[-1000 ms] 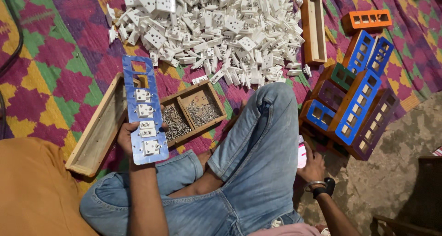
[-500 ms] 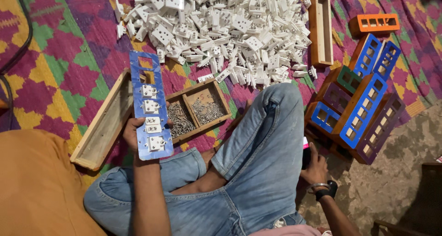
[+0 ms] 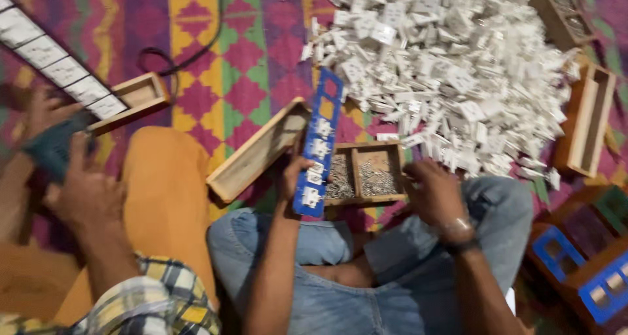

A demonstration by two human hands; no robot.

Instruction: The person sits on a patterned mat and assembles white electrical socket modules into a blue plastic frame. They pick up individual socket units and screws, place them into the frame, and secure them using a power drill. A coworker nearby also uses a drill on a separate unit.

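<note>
blue strip (image 3: 318,145) upright in left hand (image 3: 291,175)'s grip

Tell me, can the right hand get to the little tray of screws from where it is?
Probably yes. The right hand rests right beside the tray of screws, at its right edge, and nothing lies between them. The left hand holds the blue strip over the tray's left side only.

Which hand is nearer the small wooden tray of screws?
The right hand: it rests at the right edge of the tray of screws. The left hand is just left of it, gripping the blue frame.
</note>
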